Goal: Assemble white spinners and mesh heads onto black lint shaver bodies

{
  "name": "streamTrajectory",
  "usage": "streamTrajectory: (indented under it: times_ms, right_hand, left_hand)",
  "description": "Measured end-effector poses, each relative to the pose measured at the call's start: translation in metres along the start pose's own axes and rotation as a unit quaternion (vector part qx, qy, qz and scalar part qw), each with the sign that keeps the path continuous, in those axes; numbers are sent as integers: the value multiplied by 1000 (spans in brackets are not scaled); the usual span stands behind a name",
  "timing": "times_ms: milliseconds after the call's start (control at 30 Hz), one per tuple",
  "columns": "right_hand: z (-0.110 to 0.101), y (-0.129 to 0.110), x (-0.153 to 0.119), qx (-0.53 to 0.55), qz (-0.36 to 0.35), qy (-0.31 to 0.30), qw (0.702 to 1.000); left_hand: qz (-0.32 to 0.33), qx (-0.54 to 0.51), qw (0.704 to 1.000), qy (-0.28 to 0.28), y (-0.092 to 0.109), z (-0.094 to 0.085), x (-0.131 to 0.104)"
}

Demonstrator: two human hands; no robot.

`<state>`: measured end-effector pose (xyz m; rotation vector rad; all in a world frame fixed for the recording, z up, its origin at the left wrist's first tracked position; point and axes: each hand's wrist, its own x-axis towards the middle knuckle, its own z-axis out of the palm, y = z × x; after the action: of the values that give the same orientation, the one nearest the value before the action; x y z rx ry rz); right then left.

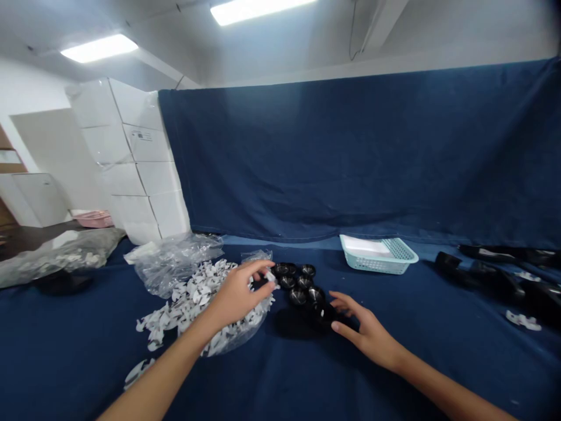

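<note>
My left hand (243,290) pinches a small white plastic piece (271,277) between thumb and fingertips. It hovers at the right side of a heap of similar white plastic pieces (201,287), part of which lies on clear plastic film. Just right of that hand, several round, shiny black cups (298,296) stand grouped on the blue cloth. My right hand (366,333) is open, thumb and fingers apart, beside a dark black part (302,323) at the near edge of the group. Whether its fingertips touch that part is hard to see.
A pale green basket (381,264) with white paper inside stands at the back. Crumpled clear bags (175,260) lie behind the heap. Black parts (495,280) and white pieces (523,320) lie at right. White boxes (131,158) are stacked at back left, beside a blue curtain (350,152).
</note>
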<state>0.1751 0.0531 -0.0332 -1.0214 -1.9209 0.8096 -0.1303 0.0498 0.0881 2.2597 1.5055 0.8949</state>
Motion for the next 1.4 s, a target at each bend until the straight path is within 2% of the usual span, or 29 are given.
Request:
streamTrajectory:
  times_ms: [67,167,300,400,467,533,567,600,667,733,800,1000,1133,1267,1400]
  right_hand:
    - [0,0,4,7,-1,-11,1000]
    - [10,0,13,24,1,-21,1000]
    - [18,-2,14,22,14,-18,1000]
    - [3,-10,1,-7,14,-33,999]
    - [-17,-17,-7,-27,4,-75,997]
    - [-38,-22,-12,-63,-14,-151,986]
    - [-47,-23,-13,-83,-18,-155,984]
    - [-53,-23,-13,-97,-21,-137,986]
    - [-57,-20,-11,-98,-17,-41,994]
    - [-52,-15,-11,-84,0,52,995]
    - [-40,-12,-13,-74,15,83,994]
    - [-5,-21,-34,-47,28,-5,999]
    - [-2,-27,-49,-80,29,6,996]
    - [-2,-17,-55,-110,-3,29,994]
    - [5,-7,-52,-67,37,-10,997]
  left_hand:
    - [-1,-120,992,-29,16,17,2]
    - [-12,-265,962,-63,30,48,8]
    - [-40,-382,919,-88,33,80,11]
    - [-41,-420,900,-106,30,89,4]
    - [-28,-422,899,-113,29,92,-2]
    - [-6,-410,907,-100,29,95,-7]
    - [7,-401,912,-85,30,97,-9]
    - [20,-391,918,-69,31,100,-10]
    - [42,-371,927,-37,34,107,-12]
    - [56,-354,933,-20,36,113,-14]
    - [66,-340,938,-14,37,118,-16]
    - [101,-284,953,-3,33,121,-27]
    - [119,-254,960,17,31,116,-30]
    - [146,-221,964,26,29,112,-30]
    - [185,-170,968,21,27,116,-29]
